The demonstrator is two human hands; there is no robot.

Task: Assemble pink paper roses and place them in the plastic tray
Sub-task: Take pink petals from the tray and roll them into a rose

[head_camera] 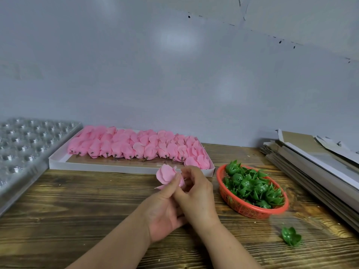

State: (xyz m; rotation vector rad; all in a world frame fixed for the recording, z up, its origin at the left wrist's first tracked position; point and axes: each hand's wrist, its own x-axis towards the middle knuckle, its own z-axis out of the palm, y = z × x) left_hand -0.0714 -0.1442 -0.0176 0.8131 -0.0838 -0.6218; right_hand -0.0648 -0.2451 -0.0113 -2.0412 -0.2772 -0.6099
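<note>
Over the middle of the wooden table both hands meet around one pink paper rose (165, 174). My left hand (165, 206) holds the rose from below, thumb against its petals. My right hand (196, 193) has its fingers curled at the base of the same rose; what they pinch is hidden. A shallow white box (58, 162) behind the hands holds several rows of pink roses (136, 145). The clear plastic tray (25, 144) with round cups lies at the far left. A red basket (240, 207) of green plastic calyxes (252, 187) stands right of the hands.
One loose green calyx (290, 236) lies on the table at the front right, on a clear plastic film. A stack of flat cardboard sheets (314, 162) fills the right edge. A grey wall rises behind the table.
</note>
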